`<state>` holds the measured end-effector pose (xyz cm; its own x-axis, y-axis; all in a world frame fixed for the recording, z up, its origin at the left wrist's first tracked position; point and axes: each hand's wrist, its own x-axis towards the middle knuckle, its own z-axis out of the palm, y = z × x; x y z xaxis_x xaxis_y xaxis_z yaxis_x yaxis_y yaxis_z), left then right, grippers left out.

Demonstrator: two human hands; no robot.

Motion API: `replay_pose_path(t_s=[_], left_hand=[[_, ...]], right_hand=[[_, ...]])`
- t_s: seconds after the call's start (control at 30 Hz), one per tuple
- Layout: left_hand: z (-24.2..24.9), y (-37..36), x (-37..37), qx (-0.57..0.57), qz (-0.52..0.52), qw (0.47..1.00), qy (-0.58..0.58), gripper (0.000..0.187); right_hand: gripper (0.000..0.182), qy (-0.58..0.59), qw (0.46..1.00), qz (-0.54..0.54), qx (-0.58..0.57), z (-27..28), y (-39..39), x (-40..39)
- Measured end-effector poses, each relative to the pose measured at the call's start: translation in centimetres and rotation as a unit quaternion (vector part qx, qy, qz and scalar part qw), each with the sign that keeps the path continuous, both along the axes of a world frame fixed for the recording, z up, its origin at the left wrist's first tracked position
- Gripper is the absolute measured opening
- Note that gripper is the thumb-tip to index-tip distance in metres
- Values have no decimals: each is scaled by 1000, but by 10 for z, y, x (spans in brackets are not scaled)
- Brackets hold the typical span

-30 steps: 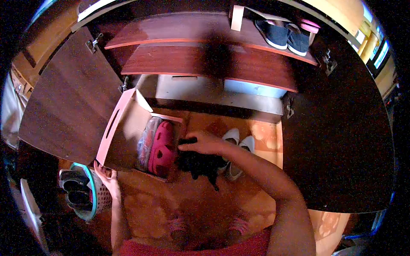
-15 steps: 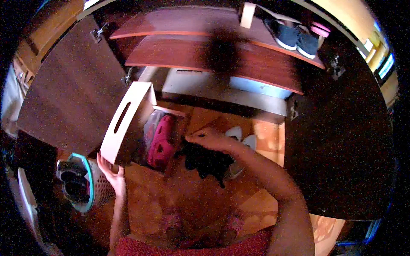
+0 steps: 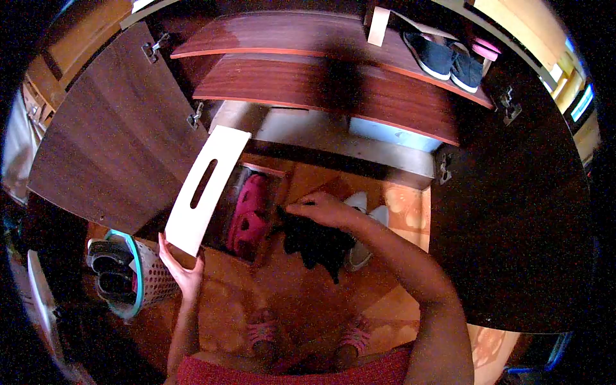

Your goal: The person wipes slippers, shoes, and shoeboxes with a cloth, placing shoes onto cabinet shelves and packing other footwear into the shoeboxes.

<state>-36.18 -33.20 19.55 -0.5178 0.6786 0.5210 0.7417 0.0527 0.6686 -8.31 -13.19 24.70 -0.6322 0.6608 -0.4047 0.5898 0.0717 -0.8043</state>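
Observation:
My left hand [image 3: 183,266] is closed around the lower end of a white box [image 3: 221,163], held tilted so that its side with the long handle slot faces me. In my right hand [image 3: 321,208] is a crumpled black cloth [image 3: 314,244], pinched at the top and hanging over the floor. Pink clogs [image 3: 247,212] lie in a shallow open box [image 3: 280,186] between my hands. White shoes [image 3: 378,215] stand on the floor, partly covered by my right forearm and the cloth.
An open cabinet has shelves [image 3: 269,32] with dark shoes [image 3: 433,58] at upper right. Its left door [image 3: 115,141] and right door [image 3: 513,237] flank me. A basket [image 3: 157,276] with a teal rim holds dark shoes at left. My feet are below.
My left hand has moved slightly right, turning the white box so its slotted side faces me more. My right hand and the black cloth have barely moved.

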Motion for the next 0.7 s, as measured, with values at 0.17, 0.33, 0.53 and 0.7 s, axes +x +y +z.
replay_pose_path(t_s=[0.17, 0.33, 0.53, 0.7], left_hand=[[-6, -1, 10, -18, 3, 995, 101, 89], [0, 0, 16, -17, 7, 997, 79, 89], [0, 2, 9, 7, -5, 1000, 24, 91], [5, 4, 0, 33, -3, 999, -31, 90]], right_hand=[[49, 35, 999, -18, -5, -1, 5, 4], [40, 16, 999, -41, 16, 11, 8, 13], [25, 173, 981, 0, 89, -11, 27, 24], [26, 148, 988, -40, -7, 17, 18, 27]])
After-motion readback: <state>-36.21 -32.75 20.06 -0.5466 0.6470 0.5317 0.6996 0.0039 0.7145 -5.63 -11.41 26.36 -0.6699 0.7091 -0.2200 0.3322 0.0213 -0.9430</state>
